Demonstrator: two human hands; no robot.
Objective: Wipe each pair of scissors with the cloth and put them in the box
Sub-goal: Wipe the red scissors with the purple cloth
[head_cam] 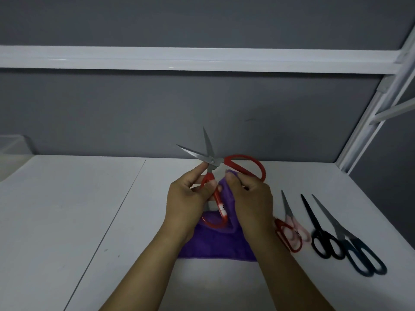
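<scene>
Red-handled scissors (244, 163) are held up over the table with their blades spread open, pointing up and left. My left hand (186, 203) grips the lower red handle, its index finger touching the pivot. My right hand (251, 198) pinches a purple cloth (215, 245) bunched beside the other handle; the cloth hangs down between my wrists onto the white table (67, 209). A clear box (13, 153) sits at the far left edge, only partly in view.
To the right on the table lie small red-and-pink scissors (289, 230), black scissors (321, 236) and dark blue scissors (354, 250), blades pointing away from me. A grey wall stands behind, a white metal frame (368, 122) at the right.
</scene>
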